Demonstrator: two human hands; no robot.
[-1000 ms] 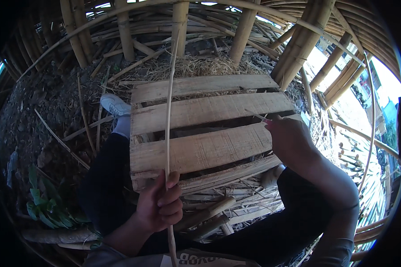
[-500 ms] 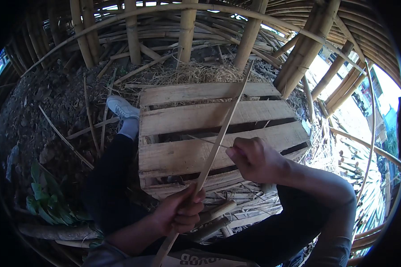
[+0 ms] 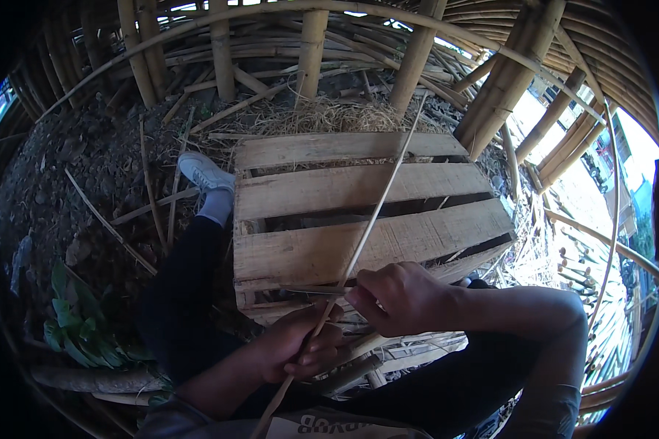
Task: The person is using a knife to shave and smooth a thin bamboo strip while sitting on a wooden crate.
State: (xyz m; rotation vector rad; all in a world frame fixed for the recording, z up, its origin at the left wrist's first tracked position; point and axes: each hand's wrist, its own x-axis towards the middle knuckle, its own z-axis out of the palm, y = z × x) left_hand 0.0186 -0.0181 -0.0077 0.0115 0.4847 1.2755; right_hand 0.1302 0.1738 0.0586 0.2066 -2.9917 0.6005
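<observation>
A long, thin bamboo strip (image 3: 383, 197) slants from my lap up over the wooden crate (image 3: 307, 256). My left hand (image 3: 300, 344) is closed around its lower part. Just above that fist, my right hand (image 3: 403, 300) grips a knife (image 3: 311, 290). The thin blade points left and crosses the strip close to my left fingers. The knife's handle is hidden in my right fingers. The slatted crate lies beneath the strip, in front of me.
Bamboo posts (image 3: 311, 58) and a curved rail stand beyond the crate, with dry straw (image 3: 337, 117) at their foot. My shoe (image 3: 205, 172) rests on the dirt left of the crate. A leafy plant (image 3: 73, 322) is at lower left; cut bamboo pieces (image 3: 578, 271) lie right.
My right hand and the knife have come down along the strip toward my left hand. The strip now shows a narrower side. The view has shifted slightly.
</observation>
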